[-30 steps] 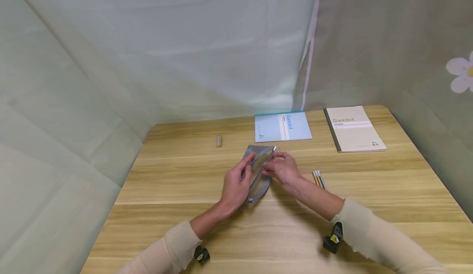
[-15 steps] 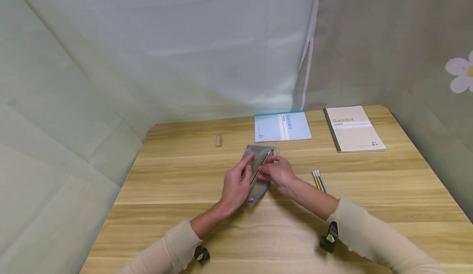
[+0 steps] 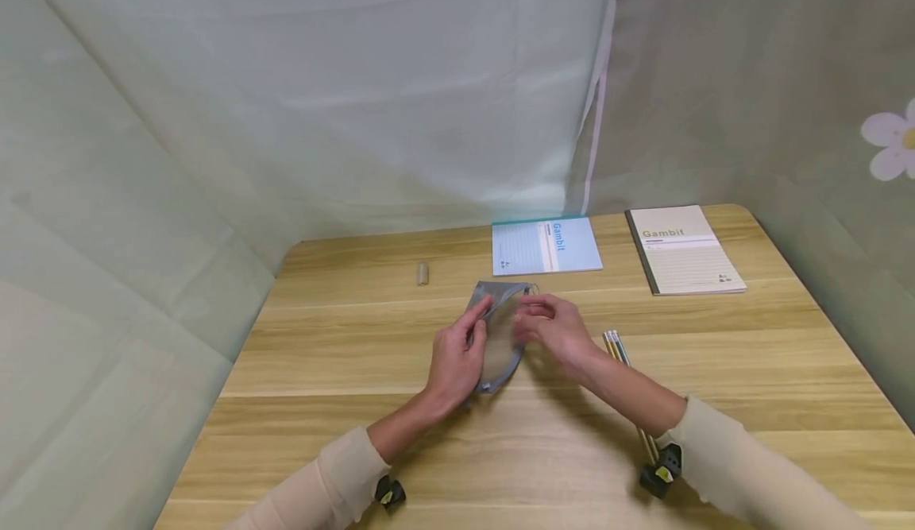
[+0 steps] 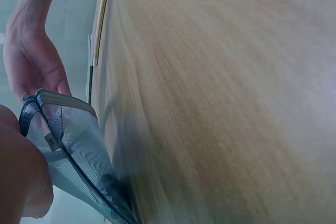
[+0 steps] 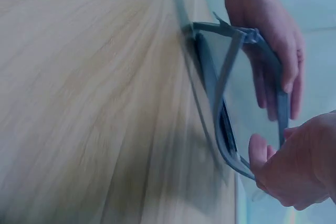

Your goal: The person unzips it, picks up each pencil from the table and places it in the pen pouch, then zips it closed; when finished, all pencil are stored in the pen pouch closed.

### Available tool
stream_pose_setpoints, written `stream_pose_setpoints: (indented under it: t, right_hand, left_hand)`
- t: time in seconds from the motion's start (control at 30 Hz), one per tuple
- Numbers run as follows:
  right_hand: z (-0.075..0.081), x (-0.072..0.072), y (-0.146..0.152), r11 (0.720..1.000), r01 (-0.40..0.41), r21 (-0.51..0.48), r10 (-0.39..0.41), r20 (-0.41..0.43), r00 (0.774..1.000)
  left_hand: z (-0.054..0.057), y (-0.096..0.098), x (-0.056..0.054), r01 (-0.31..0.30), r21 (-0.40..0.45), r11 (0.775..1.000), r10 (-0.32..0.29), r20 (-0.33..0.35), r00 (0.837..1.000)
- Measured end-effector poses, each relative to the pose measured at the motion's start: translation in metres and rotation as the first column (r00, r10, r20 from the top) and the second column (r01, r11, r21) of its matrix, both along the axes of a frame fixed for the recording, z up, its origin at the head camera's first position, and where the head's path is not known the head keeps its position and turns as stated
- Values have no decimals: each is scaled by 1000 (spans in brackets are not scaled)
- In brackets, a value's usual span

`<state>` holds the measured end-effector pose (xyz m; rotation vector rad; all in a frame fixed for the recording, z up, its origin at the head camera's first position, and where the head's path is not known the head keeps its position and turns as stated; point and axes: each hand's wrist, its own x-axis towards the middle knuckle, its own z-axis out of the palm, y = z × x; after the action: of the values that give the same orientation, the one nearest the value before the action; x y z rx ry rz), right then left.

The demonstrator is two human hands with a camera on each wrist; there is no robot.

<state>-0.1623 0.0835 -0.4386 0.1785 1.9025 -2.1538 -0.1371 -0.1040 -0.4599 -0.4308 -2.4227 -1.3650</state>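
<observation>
In the head view a grey mesh zip pouch (image 3: 499, 347) is spread open at the middle of the table. My left hand (image 3: 457, 359) grips its left side, thumb on one face and fingers on the other, as the right wrist view also shows. My right hand (image 3: 554, 327) is at the opening's right edge, its fingers loosely bent and blurred; no object shows between them. In the right wrist view a dark, slim, pen-like stick (image 5: 226, 124) lies inside the pouch along its lower wall. The left wrist view shows the pouch's zip side (image 4: 79, 150) with my right hand (image 4: 39, 64) beyond.
Several pencils (image 3: 616, 347) lie beside my right forearm, which partly covers them. Behind the pouch are a blue notebook (image 3: 546, 245), a cream notebook (image 3: 686, 248) and a small clear-grey block (image 3: 422, 274). Fabric walls (image 3: 429, 93) enclose the table's back and sides.
The dark stick that showed in the opening by my right fingers has dropped from sight in the head view. My right hand has shifted slightly right; the left hand has kept its place.
</observation>
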Motion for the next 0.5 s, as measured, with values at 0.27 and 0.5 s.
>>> stream_pose_setpoints:
  t: [0.27, 0.5]
  right_hand:
    - [17, 9, 49, 992, -53, 116, 63, -84, 994]
    - [18, 16, 92, 987, -88, 136, 110, -167, 980]
  left_hand:
    - [0, 1, 1, 16, 20, 1000, -16, 20, 1000]
    - [0, 0, 0, 34, 43, 999, -36, 36, 999]
